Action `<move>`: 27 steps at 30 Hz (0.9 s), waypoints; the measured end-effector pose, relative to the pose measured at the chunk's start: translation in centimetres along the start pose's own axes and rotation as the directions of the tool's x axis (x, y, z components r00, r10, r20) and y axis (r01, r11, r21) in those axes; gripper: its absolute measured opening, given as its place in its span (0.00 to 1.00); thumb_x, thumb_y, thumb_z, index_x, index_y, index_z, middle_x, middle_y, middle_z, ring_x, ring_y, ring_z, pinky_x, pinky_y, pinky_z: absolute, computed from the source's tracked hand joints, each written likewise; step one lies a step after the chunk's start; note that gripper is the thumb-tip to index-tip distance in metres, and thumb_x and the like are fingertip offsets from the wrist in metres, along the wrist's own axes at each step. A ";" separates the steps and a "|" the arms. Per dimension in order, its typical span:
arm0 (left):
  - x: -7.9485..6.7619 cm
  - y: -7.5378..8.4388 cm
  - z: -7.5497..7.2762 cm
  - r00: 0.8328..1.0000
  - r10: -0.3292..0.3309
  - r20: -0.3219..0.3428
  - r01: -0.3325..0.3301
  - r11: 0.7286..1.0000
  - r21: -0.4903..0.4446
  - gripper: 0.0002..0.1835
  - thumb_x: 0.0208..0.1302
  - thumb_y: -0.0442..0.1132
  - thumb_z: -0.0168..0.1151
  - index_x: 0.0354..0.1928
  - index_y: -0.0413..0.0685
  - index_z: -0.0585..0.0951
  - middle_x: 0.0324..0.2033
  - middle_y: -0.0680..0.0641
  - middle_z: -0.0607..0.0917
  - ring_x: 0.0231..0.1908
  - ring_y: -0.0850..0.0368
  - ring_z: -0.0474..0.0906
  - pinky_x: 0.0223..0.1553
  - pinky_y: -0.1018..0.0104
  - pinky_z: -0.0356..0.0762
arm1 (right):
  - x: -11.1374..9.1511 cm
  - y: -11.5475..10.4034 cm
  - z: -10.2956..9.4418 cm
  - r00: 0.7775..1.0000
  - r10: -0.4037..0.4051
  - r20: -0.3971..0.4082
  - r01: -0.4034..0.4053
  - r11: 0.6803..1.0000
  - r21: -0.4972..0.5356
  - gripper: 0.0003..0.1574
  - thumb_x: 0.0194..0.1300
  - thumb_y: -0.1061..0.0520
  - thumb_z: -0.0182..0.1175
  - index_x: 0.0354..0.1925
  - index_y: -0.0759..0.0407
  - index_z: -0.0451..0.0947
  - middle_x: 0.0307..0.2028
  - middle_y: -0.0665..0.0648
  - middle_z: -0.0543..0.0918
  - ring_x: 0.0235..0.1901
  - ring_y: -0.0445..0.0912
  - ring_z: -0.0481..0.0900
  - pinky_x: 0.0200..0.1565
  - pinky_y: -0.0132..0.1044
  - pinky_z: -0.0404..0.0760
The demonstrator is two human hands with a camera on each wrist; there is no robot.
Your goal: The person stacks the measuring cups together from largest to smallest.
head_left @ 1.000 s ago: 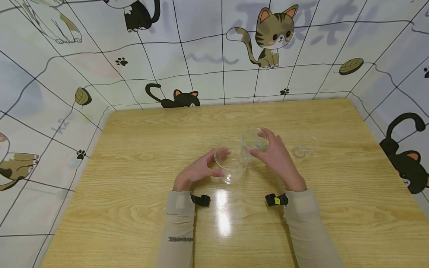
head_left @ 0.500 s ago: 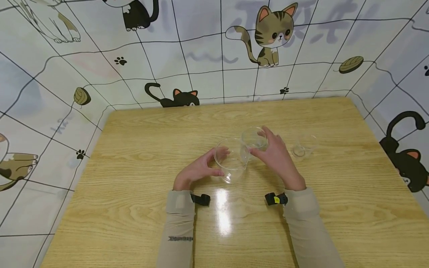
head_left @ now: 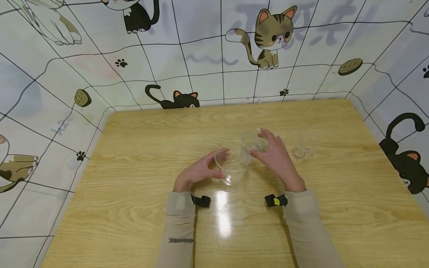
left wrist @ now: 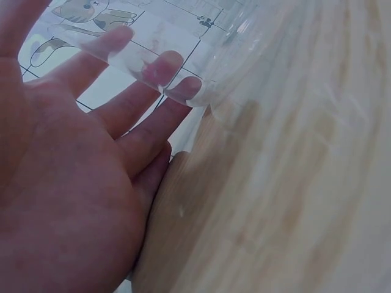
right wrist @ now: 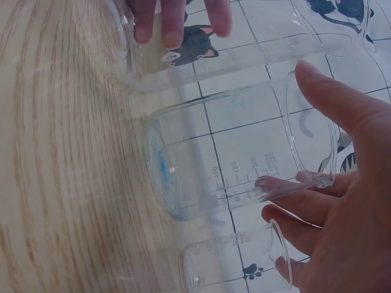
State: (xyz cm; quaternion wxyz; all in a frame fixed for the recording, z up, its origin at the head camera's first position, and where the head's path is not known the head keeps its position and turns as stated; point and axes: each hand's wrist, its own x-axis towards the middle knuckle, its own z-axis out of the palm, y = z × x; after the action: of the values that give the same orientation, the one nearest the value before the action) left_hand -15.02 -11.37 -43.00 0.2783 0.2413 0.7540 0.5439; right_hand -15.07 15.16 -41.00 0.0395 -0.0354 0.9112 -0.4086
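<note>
Three clear glass beakers stand upright in a row on the table. The largest beaker (head_left: 236,165) is on the left, and my left hand (head_left: 198,171) holds its side, thumb at the near side and fingers at the far side. In the left wrist view several fingertips (left wrist: 165,67) lie against its glass. My right hand (head_left: 279,159) grips the middle-sized beaker (head_left: 249,139) near its rim. The right wrist view shows printed volume marks and a bluish tint at the base of this beaker (right wrist: 214,140). To the right stands the smallest beaker (head_left: 305,146), untouched.
The wooden table (head_left: 134,208) carries a bright light reflection in front of the beakers. White tiled walls (head_left: 207,56) with cat drawings enclose its back and sides. Black straps with small boxes (head_left: 201,201) sit at both wrists.
</note>
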 end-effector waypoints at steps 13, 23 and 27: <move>0.3 -0.2 0.0 0.999 0.035 0.015 -0.034 0.996 -0.085 0.43 0.53 0.35 0.68 0.69 0.52 0.57 0.67 0.43 0.61 0.68 0.53 0.55 0.67 0.54 0.50 | 0.0 -0.1 0.0 1.000 0.011 -0.002 -0.011 1.000 0.002 0.56 0.52 0.33 0.62 0.70 0.50 0.49 0.64 0.53 0.65 0.66 0.55 0.53 0.56 0.59 0.63; 0.3 -0.1 0.0 0.998 0.056 0.012 -0.055 0.996 -0.074 0.42 0.53 0.32 0.66 0.69 0.47 0.56 0.66 0.42 0.63 0.68 0.52 0.55 0.67 0.52 0.47 | 0.1 -0.1 0.0 1.000 0.018 -0.008 -0.018 1.000 0.002 0.56 0.52 0.34 0.62 0.70 0.51 0.50 0.64 0.53 0.66 0.65 0.55 0.55 0.56 0.58 0.64; 0.2 -0.1 0.1 0.998 0.062 0.018 -0.060 0.994 -0.096 0.43 0.53 0.32 0.66 0.69 0.46 0.55 0.66 0.41 0.62 0.68 0.49 0.54 0.67 0.51 0.48 | -0.1 -0.1 0.2 1.000 0.026 -0.017 -0.026 1.000 0.006 0.56 0.52 0.34 0.63 0.70 0.51 0.50 0.64 0.54 0.65 0.64 0.55 0.57 0.55 0.58 0.65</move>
State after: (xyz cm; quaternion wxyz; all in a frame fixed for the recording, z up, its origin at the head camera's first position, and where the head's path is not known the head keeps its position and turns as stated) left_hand -15.13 -11.24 -43.18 0.2807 0.2564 0.7163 0.5852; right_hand -15.00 14.99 -41.01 0.0370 -0.0198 0.9107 -0.4108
